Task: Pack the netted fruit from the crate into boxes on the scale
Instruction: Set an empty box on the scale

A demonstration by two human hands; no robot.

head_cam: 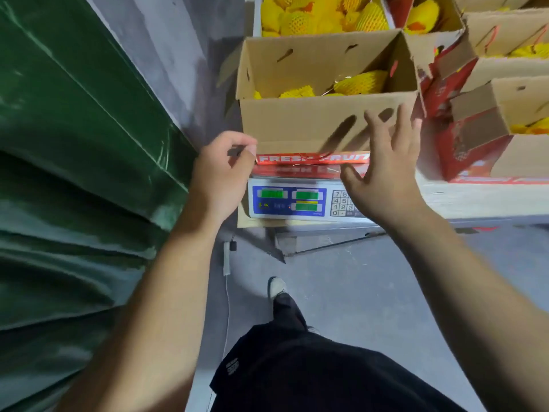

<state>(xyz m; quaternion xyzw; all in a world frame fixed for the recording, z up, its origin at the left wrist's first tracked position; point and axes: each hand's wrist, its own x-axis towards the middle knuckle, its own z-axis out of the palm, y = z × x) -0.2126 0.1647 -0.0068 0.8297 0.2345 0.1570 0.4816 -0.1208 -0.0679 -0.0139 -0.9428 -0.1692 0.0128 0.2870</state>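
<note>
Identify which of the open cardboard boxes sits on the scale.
The plain brown box directly above the scale, between both hands; the other boxes stand on the shelf to the right.

A fruit packing or wholesale storage area, not a home. An electronic price-computing scale [300, 200] with green digital displays and a number keypad sits on a low platform over a bare grey concrete floor [371, 281]. On it stands an open cardboard carton [300, 120] with a red "FRESH FRUIT" band, holding fruit in yellow foam netting [361, 82]. More open cartons [511, 34] of netted fruit crowd the right side, and a crate [315, 14] of it stands behind. A heavy green tarpaulin [77, 150] hangs on the left.
</note>
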